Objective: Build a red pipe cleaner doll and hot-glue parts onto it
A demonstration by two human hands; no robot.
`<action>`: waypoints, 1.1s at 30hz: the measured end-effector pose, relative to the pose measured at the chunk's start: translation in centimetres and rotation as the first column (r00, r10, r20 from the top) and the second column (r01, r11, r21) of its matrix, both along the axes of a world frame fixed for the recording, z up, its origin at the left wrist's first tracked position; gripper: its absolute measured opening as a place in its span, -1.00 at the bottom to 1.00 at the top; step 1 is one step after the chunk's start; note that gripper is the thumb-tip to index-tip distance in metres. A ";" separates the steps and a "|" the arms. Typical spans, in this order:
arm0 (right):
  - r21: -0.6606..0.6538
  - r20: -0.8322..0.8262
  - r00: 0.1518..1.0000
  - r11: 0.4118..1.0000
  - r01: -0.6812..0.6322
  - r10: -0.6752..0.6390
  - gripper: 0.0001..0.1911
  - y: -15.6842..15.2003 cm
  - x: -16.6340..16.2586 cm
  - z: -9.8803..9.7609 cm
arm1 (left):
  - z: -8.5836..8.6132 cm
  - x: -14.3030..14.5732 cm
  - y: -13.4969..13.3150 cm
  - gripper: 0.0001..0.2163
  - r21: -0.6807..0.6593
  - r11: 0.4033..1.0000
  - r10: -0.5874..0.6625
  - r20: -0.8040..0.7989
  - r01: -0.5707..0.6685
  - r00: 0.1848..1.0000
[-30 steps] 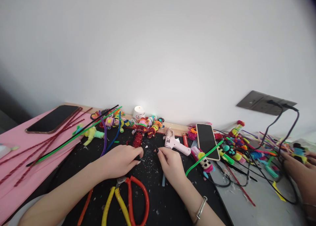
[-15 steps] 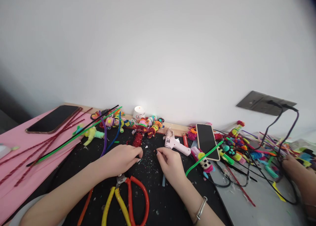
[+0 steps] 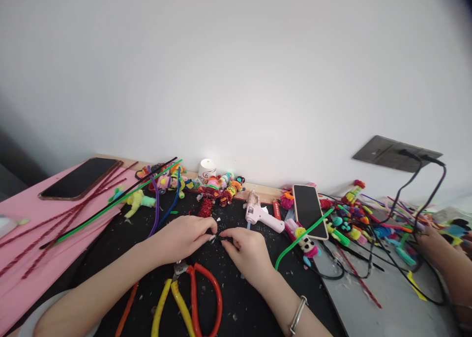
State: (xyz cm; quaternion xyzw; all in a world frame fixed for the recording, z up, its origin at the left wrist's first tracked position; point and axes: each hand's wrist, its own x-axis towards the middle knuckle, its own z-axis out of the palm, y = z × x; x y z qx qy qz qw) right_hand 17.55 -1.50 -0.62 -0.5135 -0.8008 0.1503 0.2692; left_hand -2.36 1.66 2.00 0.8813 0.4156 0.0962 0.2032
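Note:
My left hand [image 3: 190, 235] and my right hand [image 3: 248, 251] face each other over the black work surface [image 3: 236, 302], fingertips almost meeting. Both are closed in a pinch; whatever lies between the fingers is too small to make out. Below my left hand lie pliers with yellow handles [image 3: 181, 307] and a tool with red looped handles [image 3: 220, 293], their metal heads partly covered. A pale pink glue gun [image 3: 263, 216] rests just beyond my right hand. Past my left hand lies a red glittery pipe-cleaner piece [image 3: 205, 208].
Pipe-cleaner figures [image 3: 232, 192] and a paper cup [image 3: 207, 169] line the wall. At left, a phone [image 3: 81, 177] and long pipe cleaners [image 3: 106, 211] lie on pink sheets [image 3: 22, 283]. Another phone [image 3: 309, 210] and cables [image 3: 438, 273] are at right, near another person's hand [image 3: 433, 243].
My right hand has moved left, bringing its fingertips close to those of my left hand. My left hand has shifted slightly right.

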 end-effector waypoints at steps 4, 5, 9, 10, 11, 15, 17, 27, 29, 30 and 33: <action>-0.009 0.031 0.999 1.000 -0.020 0.020 -0.83 -0.1 -0.1 0.1 | 0.2 0.3 -0.2 -0.88 -0.012 1.000 -0.012 0.024 0.012 1.000; -0.013 0.038 0.999 0.999 -0.030 0.030 -0.82 -0.1 -0.1 0.1 | 0.2 0.3 -0.3 -0.88 -0.014 1.000 -0.016 0.028 0.016 0.999; -0.029 0.040 0.996 0.997 -0.073 0.075 -0.79 -0.1 -0.1 0.1 | 0.4 0.4 -0.4 -0.86 -0.016 1.000 -0.010 0.021 0.011 1.000; -0.033 0.036 0.996 0.996 -0.077 0.078 -0.79 -0.1 -0.1 0.0 | 0.4 0.4 -0.3 -0.85 -0.014 1.000 -0.005 0.016 0.006 1.000; -0.034 0.029 0.997 0.997 -0.074 0.075 -0.78 0.0 -0.1 0.0 | 0.3 0.3 -0.3 -0.85 -0.009 1.000 -0.001 0.009 0.001 1.000; -0.030 -0.006 1.000 0.999 -0.016 0.016 -0.78 0.1 0.2 -0.1 | 0.1 0.1 -0.1 -0.86 0.052 0.999 -0.012 -0.041 0.014 0.999; -0.024 -0.026 1.000 1.000 0.003 -0.004 -0.78 0.2 0.3 -0.1 | 0.0 0.0 -0.2 -0.87 0.086 0.996 -0.020 -0.074 0.026 0.997; -0.012 -0.080 0.995 0.998 -0.066 0.065 -0.77 0.3 0.4 0.0 | 0.1 0.2 -0.4 -0.82 0.181 0.981 -0.042 -0.138 0.067 0.989; -0.008 -0.087 0.994 0.998 -0.065 0.064 -0.77 0.3 0.4 0.0 | 0.0 0.2 -0.4 -0.82 0.190 0.979 -0.049 -0.148 0.077 0.988; -0.008 -0.089 0.994 0.998 -0.057 0.056 -0.77 0.3 0.4 0.0 | 0.0 0.2 -0.4 -0.82 0.198 0.977 -0.044 -0.152 0.074 0.987; 0.000 -0.100 0.995 1.000 -0.023 0.023 -0.78 0.4 0.5 -0.1 | -0.2 0.0 -0.2 -0.80 0.231 0.971 -0.022 -0.142 0.054 0.990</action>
